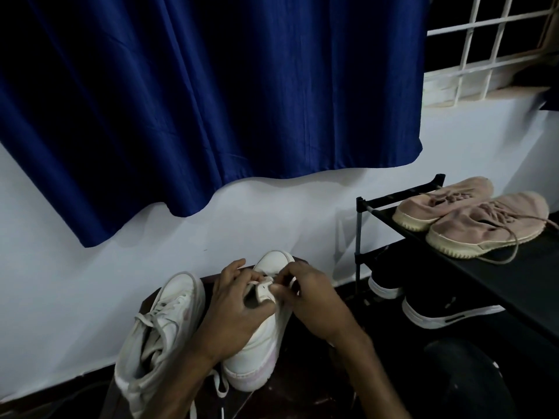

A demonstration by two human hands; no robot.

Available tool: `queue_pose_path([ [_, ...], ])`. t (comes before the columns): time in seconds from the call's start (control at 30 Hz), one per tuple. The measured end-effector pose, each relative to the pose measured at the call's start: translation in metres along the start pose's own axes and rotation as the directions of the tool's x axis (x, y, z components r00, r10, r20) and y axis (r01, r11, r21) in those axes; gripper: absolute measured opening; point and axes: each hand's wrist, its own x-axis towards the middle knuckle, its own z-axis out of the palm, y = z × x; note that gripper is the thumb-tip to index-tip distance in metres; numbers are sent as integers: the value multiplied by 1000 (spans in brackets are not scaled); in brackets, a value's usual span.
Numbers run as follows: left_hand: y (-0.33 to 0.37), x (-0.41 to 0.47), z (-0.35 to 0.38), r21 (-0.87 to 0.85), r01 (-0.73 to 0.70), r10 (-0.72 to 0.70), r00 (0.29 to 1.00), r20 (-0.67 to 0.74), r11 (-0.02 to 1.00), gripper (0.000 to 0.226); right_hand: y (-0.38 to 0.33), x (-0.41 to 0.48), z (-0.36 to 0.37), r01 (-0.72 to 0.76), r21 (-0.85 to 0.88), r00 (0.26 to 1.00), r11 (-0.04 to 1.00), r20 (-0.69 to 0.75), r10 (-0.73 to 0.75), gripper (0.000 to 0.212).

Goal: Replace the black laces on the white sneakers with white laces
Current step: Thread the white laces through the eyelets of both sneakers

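Note:
Two white sneakers stand on a small dark stool (302,385) by the wall. The left sneaker (157,334) is laced with a white lace. The right sneaker (257,349) points its toe at the wall. My left hand (239,300) grips that sneaker's tongue and upper. My right hand (305,294) pinches a white lace (292,281) at the eyelets near the toe. A loose white lace end (218,385) hangs down by the heel. No black lace is visible.
A black shoe rack (375,207) stands to the right with a pair of pink shoes (472,225) on top and dark shoes (438,313) on the shelf below. A blue curtain (211,101) hangs on the white wall. A round dark object (472,385) sits at lower right.

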Motion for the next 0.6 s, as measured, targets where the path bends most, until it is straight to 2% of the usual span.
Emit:
queue_pose_path([
  [0.07,1,-1,-1,-2,-1,1,1000,2,1000,57,3,-5,5,25,48,999,999,-46,-23,12],
  [0.1,1,-1,-2,-2,-9,9,1000,-4,1000,56,5,-11,1,8,67,1000,998,-19,-7,14],
  [0.17,2,-1,-4,-14,0,0,1000,-9,1000,56,12,-24,-17,-50,-41,984,998,171,57,18],
  [0.23,3,0,-5,-30,36,-36,999,18,999,63,19,-33,-39,-93,-244,911,965,370,181,16],
  [0.27,3,1,-5,-34,50,-49,998,30,998,68,21,-35,-46,-116,-306,885,945,399,238,16],
  [0.3,4,1,-4,-35,59,-58,998,37,998,74,20,-34,-49,-134,-347,885,928,380,270,16],
  [0.37,6,-1,-3,-34,67,-66,997,33,997,87,10,-25,-43,-139,-332,948,933,229,223,26],
  [0.4,7,-2,-3,-36,73,-72,997,26,997,93,3,-19,-34,-138,-255,971,957,154,181,32],
  [0.47,10,-4,-4,-54,89,-88,996,23,995,100,-6,-8,-15,-119,-65,990,991,70,124,30],
  [0.53,12,-4,-6,-78,108,-106,994,22,991,104,-6,-4,-2,-82,-43,996,996,16,83,19],
  [0.6,14,-4,-7,-72,127,-126,992,16,989,103,3,-9,-5,-76,-66,994,995,75,81,16],
])
